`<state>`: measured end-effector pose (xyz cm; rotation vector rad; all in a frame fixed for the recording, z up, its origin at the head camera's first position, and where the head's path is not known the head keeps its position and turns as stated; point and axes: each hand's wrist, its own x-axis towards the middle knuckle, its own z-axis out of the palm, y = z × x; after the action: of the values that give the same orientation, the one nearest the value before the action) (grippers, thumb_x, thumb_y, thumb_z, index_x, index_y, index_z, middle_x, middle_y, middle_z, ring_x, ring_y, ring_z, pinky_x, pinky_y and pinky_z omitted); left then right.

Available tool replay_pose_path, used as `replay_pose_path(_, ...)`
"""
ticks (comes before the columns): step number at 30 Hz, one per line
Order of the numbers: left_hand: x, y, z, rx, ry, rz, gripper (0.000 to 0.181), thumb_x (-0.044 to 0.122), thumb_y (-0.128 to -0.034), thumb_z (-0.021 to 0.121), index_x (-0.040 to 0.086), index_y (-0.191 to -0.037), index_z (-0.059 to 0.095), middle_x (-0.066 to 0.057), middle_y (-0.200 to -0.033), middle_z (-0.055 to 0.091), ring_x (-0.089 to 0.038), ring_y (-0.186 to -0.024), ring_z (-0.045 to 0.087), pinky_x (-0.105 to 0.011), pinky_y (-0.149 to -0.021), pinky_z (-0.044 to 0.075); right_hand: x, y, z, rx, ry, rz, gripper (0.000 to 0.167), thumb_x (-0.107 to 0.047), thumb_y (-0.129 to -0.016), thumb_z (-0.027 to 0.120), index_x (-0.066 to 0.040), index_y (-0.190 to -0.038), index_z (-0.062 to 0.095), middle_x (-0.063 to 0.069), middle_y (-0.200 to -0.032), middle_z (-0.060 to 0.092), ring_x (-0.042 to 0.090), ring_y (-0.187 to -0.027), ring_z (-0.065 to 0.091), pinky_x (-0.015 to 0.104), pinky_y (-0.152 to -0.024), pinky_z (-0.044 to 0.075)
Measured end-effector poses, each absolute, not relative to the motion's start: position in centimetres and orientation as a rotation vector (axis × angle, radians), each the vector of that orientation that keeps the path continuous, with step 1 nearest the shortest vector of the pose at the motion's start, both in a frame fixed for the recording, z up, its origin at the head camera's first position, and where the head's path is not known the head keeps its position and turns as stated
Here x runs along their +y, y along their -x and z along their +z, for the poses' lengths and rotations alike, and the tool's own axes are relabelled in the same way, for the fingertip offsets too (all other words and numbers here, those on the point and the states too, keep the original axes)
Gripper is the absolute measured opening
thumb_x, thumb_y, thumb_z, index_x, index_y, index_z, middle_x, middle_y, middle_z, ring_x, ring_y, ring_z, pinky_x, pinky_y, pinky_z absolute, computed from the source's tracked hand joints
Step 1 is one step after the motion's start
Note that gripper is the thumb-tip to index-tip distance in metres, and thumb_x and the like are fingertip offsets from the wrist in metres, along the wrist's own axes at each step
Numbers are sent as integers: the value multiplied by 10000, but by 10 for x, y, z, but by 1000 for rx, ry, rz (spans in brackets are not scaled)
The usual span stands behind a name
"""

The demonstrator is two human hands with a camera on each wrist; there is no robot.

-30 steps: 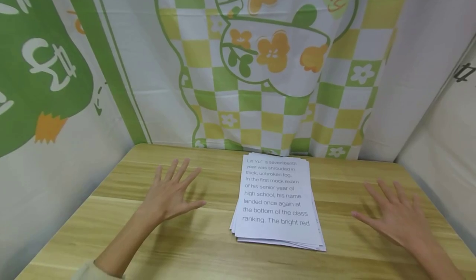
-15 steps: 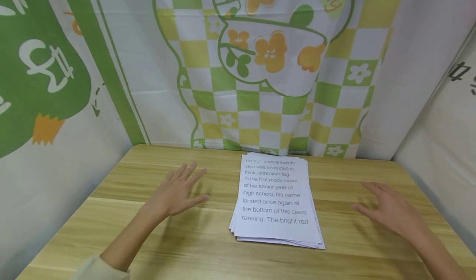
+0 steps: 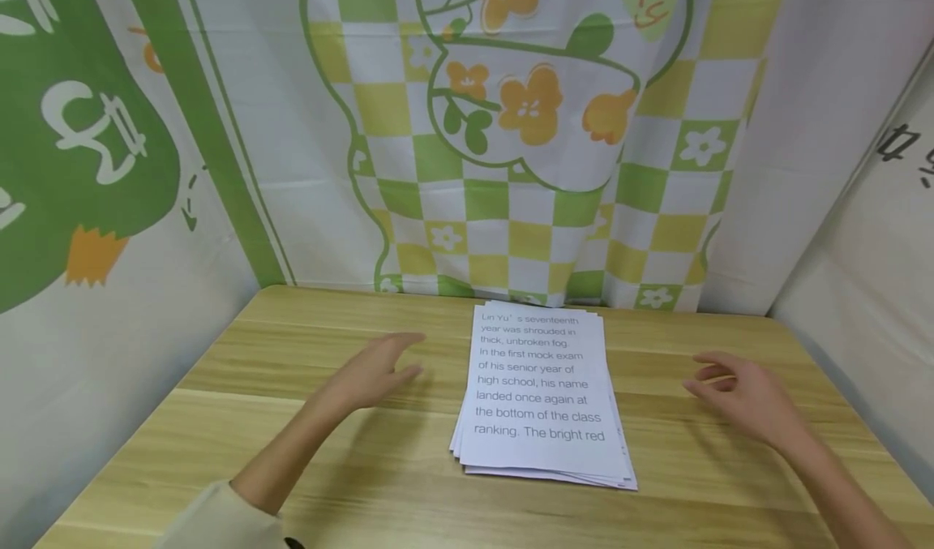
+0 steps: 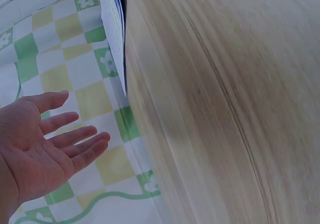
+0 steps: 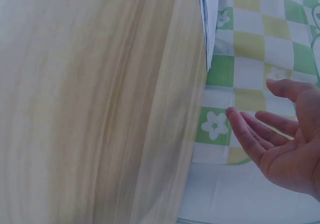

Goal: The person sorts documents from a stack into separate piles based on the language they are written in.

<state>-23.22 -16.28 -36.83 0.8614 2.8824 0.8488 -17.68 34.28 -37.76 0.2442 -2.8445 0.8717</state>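
A stack of printed paper sheets (image 3: 540, 395) lies on the wooden table, its edges slightly fanned at the bottom. To its left my left hand (image 3: 372, 375) hovers above the tabletop, fingers extended towards the stack and holding nothing. My right hand (image 3: 744, 395) is over the table to the right of the stack, fingers loosely bent, also empty. In the left wrist view the left palm (image 4: 42, 151) shows with fingers relaxed and apart; the stack's edge (image 4: 114, 29) is at the top. The right wrist view shows the right hand (image 5: 287, 144) with nothing in it.
The wooden table (image 3: 241, 435) runs back to a hanging curtain (image 3: 511, 233) with green and yellow checks and flowers. A green-and-white printed cloth (image 3: 80, 208) hangs at the left, and a pale cloth (image 3: 876, 273) hangs at the right.
My left hand has moved right, closer to the stack, and turned so its spread fingers line up. My right hand has moved slightly left, its fingers going from spread to loosely bent.
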Motion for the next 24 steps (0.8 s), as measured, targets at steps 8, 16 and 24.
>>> replay_pose_path(8,-146,233,-368,2843,-776,878,418,103,-1029,609,-149,-1360,567,-307,-1382,600,-460,-1173,647,-550,-1036,541,331,184,-379,-2823,-188,1316,495,-93,-985,697,211,-1332,519,284,-1078,721,222,-834,759,332,-682,655)
replay_pose_path(16,-132,241,-376,2823,-829,968,268,31,-983,597,-12,-742,487,-92,-775,575,-419,-1037,707,-515,-932,606,312,195,-381,-2773,-161,1643,510,-8,-961,686,251,-1339,461,270,-1025,738,259,-855,765,405,-774,659)
replay_pose_path(24,-123,246,-382,2749,-848,1054,374,23,-966,592,49,-688,343,-9,-653,349,-187,-743,595,-311,-692,525,293,207,-389,-2750,-138,1800,487,25,-957,681,255,-1327,463,246,-963,754,253,-821,767,396,-780,658)
